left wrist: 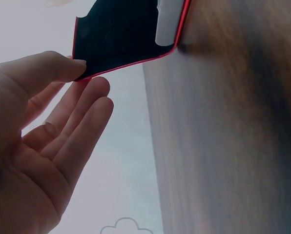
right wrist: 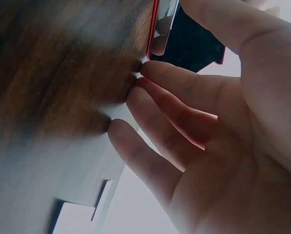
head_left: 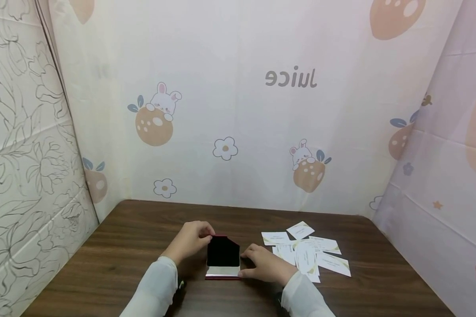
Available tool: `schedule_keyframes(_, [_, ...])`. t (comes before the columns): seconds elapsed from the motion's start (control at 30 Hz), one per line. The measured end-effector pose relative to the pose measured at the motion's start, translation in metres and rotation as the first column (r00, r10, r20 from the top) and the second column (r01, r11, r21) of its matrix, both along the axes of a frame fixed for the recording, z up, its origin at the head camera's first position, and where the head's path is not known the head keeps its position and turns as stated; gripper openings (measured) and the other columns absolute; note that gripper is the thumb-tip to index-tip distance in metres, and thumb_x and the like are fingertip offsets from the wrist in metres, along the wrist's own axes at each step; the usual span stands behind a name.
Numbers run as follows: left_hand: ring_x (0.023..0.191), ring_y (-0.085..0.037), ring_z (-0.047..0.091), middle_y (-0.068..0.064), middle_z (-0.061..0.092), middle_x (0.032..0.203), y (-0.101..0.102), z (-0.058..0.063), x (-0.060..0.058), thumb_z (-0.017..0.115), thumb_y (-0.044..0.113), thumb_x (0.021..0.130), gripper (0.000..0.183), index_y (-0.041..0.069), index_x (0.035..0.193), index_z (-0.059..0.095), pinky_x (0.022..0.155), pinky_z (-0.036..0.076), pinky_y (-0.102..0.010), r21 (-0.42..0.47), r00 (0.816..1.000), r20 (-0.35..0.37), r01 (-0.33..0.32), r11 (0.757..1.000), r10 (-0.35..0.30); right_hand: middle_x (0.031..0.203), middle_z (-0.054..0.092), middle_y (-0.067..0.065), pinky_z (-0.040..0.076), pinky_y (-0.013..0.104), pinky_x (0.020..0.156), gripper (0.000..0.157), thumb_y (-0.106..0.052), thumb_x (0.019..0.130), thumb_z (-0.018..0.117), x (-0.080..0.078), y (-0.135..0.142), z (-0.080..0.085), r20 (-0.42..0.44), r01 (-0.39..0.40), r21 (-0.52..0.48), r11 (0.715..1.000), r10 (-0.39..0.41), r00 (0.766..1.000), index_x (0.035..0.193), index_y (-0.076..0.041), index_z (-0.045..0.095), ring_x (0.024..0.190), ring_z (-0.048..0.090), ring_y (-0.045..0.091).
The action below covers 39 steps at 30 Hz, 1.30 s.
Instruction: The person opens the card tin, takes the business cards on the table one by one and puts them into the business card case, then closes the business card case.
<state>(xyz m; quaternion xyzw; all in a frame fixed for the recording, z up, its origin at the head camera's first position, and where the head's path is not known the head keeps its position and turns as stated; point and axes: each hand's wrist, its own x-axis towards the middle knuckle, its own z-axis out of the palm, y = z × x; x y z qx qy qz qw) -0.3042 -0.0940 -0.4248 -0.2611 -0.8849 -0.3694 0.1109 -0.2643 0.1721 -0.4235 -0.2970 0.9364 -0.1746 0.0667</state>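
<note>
Red-rimmed case (head_left: 223, 252), black-lined, silvery strip (head_left: 222, 271); left fingers (left wrist: 88, 124) pinch its corner, right fingers (right wrist: 160, 126) spread; wrist views crop it.

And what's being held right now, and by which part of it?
The red card case, pinched by its far-left corner in the left hand; the right hand is at its right side.
</note>
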Motion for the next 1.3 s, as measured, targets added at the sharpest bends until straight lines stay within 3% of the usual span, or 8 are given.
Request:
schedule_keyframes(0.33, [0.075, -0.010, 0.061, 0.007, 0.066, 0.080, 0.004, -0.003, -0.015, 0.072, 0.001, 0.089, 0.009, 0.010, 0.087, 0.073, 0.070, 0.054, -0.033, -0.037, 0.999, 0.032, -0.038, 0.999, 0.039, 0.113, 0.061, 0.005, 0.050, 0.040, 0.094, 0.055, -0.044, 0.088, 0.077, 0.000, 0.001, -0.001, -0.009, -0.008, 0.001, 1.000, 0.008, 1.000, 0.122, -0.002, 0.068, 0.105, 0.059, 0.019])
schedule_keyframes(0.6, [0.079, -0.015, 0.063, 0.002, 0.069, 0.085, 0.006, -0.004, -0.023, 0.070, 0.004, 0.091, 0.007, 0.009, 0.090, 0.075, 0.076, 0.055, -0.040, -0.126, 0.995, 0.079, -0.051, 0.991, 0.061, 0.113, 0.061, 0.005, 0.050, 0.040, 0.093, 0.055, -0.045, 0.088, 0.076, 0.000, 0.002, -0.002, -0.013, -0.017, -0.007, 1.000, 0.017, 1.000, 0.122, -0.002, 0.068, 0.106, 0.059, 0.019])
schedule_keyframes(0.87, [0.081, -0.017, 0.063, -0.003, 0.070, 0.092, 0.007, -0.008, -0.024, 0.067, 0.007, 0.092, 0.012, 0.006, 0.097, 0.077, 0.077, 0.055, -0.041, -0.224, 0.994, 0.099, -0.025, 0.974, 0.048, 0.115, 0.061, 0.005, 0.050, 0.040, 0.094, 0.055, -0.045, 0.089, 0.075, 0.000, 0.002, -0.003, -0.002, -0.012, -0.003, 1.000, 0.012, 1.000, 0.123, -0.003, 0.068, 0.107, 0.059, 0.018])
schedule_keyframes(1.3, [0.103, -0.031, 0.066, -0.011, 0.071, 0.107, 0.007, -0.012, -0.022, 0.066, 0.010, 0.093, 0.019, 0.004, 0.108, 0.076, 0.089, 0.053, -0.050, -0.246, 0.987, 0.156, 0.014, 0.969, 0.025, 0.114, 0.061, 0.004, 0.050, 0.040, 0.094, 0.055, -0.046, 0.089, 0.075, -0.001, 0.002, -0.004, -0.011, -0.015, -0.006, 1.000, 0.015, 1.000, 0.122, -0.003, 0.068, 0.108, 0.059, 0.019])
